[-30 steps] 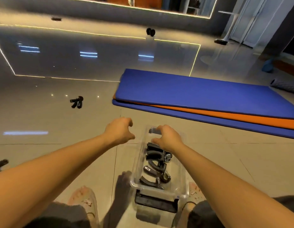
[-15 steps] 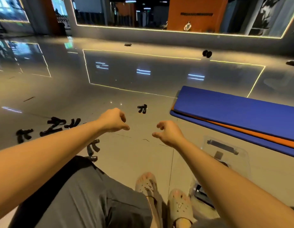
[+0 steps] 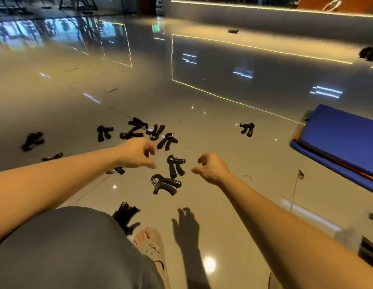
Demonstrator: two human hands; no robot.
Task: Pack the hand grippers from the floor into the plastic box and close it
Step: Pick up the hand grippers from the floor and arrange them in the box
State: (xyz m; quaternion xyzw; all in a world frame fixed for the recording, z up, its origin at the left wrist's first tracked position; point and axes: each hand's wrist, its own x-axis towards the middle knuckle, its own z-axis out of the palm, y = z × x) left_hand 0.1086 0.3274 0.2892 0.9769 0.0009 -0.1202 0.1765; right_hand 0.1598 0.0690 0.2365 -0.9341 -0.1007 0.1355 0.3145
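Fingers (image 3: 149, 150) of left hand (image 3: 137, 153) loosely curled, thumb tip pointing right, nothing held. Fingers (image 3: 202, 158) of right hand (image 3: 212, 167) likewise half-curled like a claw, gripping nothing. Hang above glossy tiled floor (image 3: 223, 101), hands apart, not touching any object.

Between the two sets of fingertips: one black hand gripper (image 3: 175, 165) lying flat, handles toward the person. Just nearer than that, below the gap: second hand gripper (image 3: 165, 184) with metal spring coil on its left end. Beyond left fingertips: cluster of hand grippers (image 3: 137, 129), close together, some touching. Farther left of left fingers: two more grippers (image 3: 32, 140), well apart from the cluster. Under left wrist: another gripper (image 3: 116, 170), partly hidden. Beyond right fingers and off to the right: lone gripper (image 3: 247, 128).

Well right of right fingers: folded blue mat (image 3: 344, 132) with orange layer showing at its edge. Behind right forearm, at lower right edge: plastic box (image 3: 348, 236), blurred, contents impossible to tell.

Below the hands: grey shorts leg (image 3: 66, 247), pink sandal (image 3: 152, 245), hand shadow (image 3: 185, 226) on the tiles.
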